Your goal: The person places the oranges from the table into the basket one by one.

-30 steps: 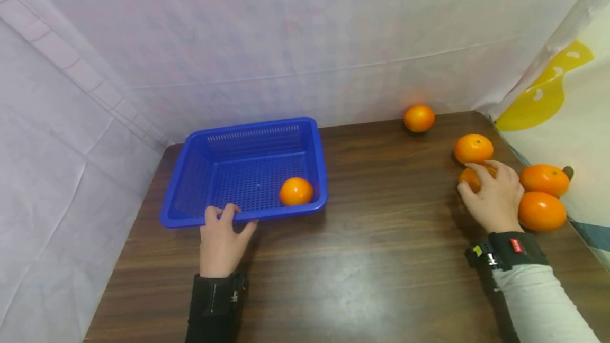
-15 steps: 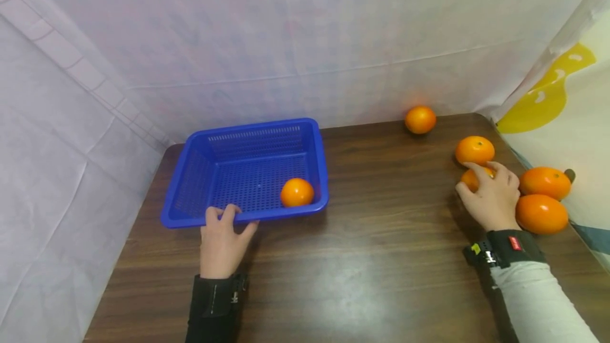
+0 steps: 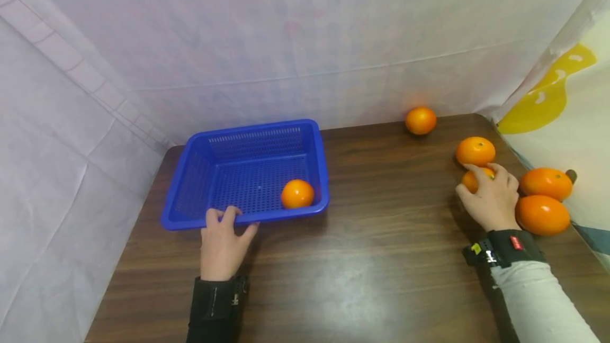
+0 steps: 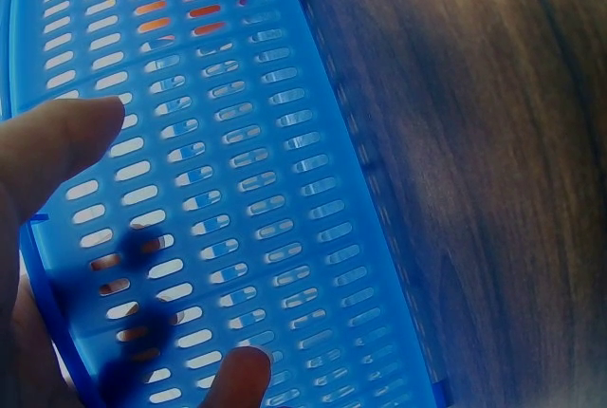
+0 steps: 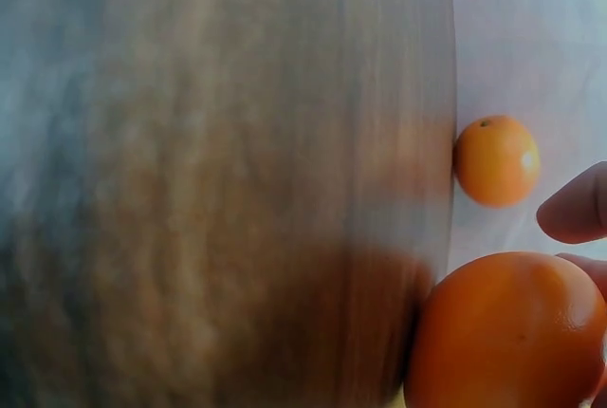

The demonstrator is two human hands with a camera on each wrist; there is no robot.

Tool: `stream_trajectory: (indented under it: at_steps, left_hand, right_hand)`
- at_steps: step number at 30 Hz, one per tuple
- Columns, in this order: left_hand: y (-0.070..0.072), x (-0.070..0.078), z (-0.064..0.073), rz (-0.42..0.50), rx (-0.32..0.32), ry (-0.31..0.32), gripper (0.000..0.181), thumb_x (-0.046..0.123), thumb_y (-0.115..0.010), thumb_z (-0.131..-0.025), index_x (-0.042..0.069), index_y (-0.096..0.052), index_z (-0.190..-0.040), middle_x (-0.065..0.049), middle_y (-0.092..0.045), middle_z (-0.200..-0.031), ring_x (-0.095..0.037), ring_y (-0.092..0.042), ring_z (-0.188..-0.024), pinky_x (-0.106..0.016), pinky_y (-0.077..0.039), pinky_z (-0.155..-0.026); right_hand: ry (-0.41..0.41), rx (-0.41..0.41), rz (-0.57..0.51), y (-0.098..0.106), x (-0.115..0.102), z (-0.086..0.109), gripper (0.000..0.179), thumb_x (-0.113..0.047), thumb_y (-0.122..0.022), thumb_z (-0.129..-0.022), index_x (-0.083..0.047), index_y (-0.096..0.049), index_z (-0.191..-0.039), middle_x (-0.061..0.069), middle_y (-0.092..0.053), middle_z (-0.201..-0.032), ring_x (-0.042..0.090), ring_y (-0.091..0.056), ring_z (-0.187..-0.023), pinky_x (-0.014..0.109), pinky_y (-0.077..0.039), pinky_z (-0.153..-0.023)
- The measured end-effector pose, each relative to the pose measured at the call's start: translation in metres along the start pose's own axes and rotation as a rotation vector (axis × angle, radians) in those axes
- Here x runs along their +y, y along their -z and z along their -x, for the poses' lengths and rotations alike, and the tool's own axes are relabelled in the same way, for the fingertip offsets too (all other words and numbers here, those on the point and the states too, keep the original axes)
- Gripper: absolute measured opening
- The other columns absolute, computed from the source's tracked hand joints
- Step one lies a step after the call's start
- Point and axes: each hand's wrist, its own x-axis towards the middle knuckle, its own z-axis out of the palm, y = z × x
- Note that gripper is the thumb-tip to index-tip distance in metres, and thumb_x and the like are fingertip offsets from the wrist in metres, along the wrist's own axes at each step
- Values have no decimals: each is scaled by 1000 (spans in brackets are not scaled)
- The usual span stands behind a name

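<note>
- Six oranges in view: 1 inside the blue basket (image 3: 252, 129), near its front R corner; 5 on or at the wood table (image 3: 333, 279).
- Change: next to none vs. approx. 1 sec ago. We see the R hand (image 3: 493, 197) in nearly the same spot, on the part-hidden orange (image 3: 471, 180).
- That fruit looks to be on the table, not lifted, so the basket count stays at 1.
- R grip: thumb & fingers curl round the fruit; the R wrist cam crops most of the hand, so we can't tell how firm the hold is.
- L hand (image 3: 221, 247) pinches the basket's front rim, thumb outside, other fingertips (image 3: 233, 209) over the edge.
- Nearby: rear orange (image 3: 475, 151) just behind the R hand, right-side pair (image 3: 542, 215) beside it, far orange (image 3: 421, 120) by the back wall.
</note>
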Motion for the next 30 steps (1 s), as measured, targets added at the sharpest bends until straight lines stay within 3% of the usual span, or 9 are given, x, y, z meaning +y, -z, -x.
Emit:
stream_trajectory:
  at_steps: [30]
  left_hand:
    - [0,-1,0,-3,-29,18,42,41,-77,-87,12,-62,-114,-17,-43,-119,-37,-50,-93,-44,-46,-71]
  right_hand:
    - [7,-77,11,-2,2,0,54,-22,-51,-99,-1,-35,-146,39,-3,-155,67,-6,-134,80,-15,-97]
